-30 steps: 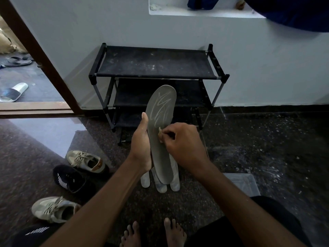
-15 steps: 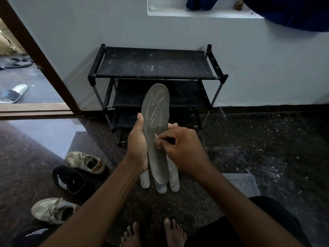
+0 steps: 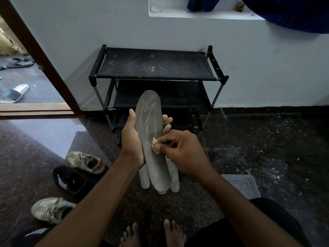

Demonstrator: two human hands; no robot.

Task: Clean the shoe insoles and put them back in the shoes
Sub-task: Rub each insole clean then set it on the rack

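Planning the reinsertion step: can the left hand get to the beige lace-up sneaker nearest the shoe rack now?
Probably not yet: left hand is wrapped around the grey insole being wiped. The path to the beige lace-up sneaker itself looks open.

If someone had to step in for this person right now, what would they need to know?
Left hand: holds the grey insole upright.
Right hand: pinches a small cloth wad against the insole's middle, wiping.
Other insoles are held behind it.
Two beige shoes and a black shoe wait on the floor, left.
Left: finish wiping, refit all the insoles.
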